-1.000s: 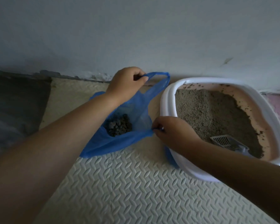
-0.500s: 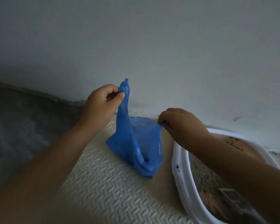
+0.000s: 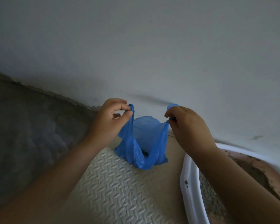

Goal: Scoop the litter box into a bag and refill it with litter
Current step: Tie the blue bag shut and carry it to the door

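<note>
A blue plastic bag hangs lifted above the floor mat, stretched between both hands by its two handles. My left hand pinches the left handle between thumb and fingers. My right hand pinches the right handle. A little dark clumped litter shows deep in the bag's fold. The white-rimmed litter box sits at lower right, with grey litter and a pink inner wall, partly hidden by my right forearm. The scoop is out of view.
A cream textured foam mat covers the floor under the bag. A dark grey floor strip lies to the left. A pale wall rises right behind the bag and box.
Both hands raised the bag off the mat and took one handle each, pulling them apart. The view tilted up toward the wall, so the box slid to the lower right.
</note>
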### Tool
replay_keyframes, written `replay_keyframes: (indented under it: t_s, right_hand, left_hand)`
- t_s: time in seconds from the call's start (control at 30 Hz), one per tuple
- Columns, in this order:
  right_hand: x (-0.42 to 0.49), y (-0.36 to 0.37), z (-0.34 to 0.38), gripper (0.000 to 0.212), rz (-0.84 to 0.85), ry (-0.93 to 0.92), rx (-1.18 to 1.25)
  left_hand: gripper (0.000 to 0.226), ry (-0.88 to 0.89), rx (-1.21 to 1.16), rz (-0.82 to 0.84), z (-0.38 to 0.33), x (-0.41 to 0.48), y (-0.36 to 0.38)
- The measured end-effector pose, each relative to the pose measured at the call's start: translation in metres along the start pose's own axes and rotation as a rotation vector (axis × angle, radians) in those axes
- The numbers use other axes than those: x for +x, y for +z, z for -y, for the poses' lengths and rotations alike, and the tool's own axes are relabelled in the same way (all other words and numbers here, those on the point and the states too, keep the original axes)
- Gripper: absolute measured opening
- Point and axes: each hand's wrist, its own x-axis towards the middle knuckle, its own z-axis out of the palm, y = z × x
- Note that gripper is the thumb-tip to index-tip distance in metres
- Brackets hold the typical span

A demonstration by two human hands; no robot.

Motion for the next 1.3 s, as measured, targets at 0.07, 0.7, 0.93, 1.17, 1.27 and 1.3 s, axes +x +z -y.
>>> replay_keyframes:
  t_s: [0.07, 0.7, 0.93, 1.17, 1.27, 1.3]
  right_hand:
    - [-0.002, 0.0, -0.004, 0.02, -0.029, 0.012, 0.034]
    - [-0.018, 0.005, 0.0, 0.024, -0.122, -0.064, 0.147]
    - [-0.021, 0.004, 0.001, 0.008, -0.122, -0.035, 0.147]
    - [-0.024, -0.001, -0.005, 0.005, -0.174, 0.05, 0.247]
    - [-0.026, -0.003, -0.007, 0.005, -0.195, 0.065, 0.273]
    - [-0.026, -0.004, -0.008, 0.005, -0.206, 0.08, 0.286]
  left_hand:
    - [0.005, -0.045, -0.038, 0.031, 0.001, 0.0, 0.003]
    - [0.011, 0.036, -0.105, 0.201, -0.023, -0.023, 0.056]
    - [0.016, 0.054, -0.054, 0.214, -0.022, -0.023, 0.059]
    - [0.053, 0.016, 0.299, 0.426, 0.021, -0.023, 0.056]
    - [0.018, 0.042, 0.248, 0.404, 0.031, -0.023, 0.058]
    - [0.004, 0.031, 0.244, 0.395, 0.032, -0.022, 0.058]
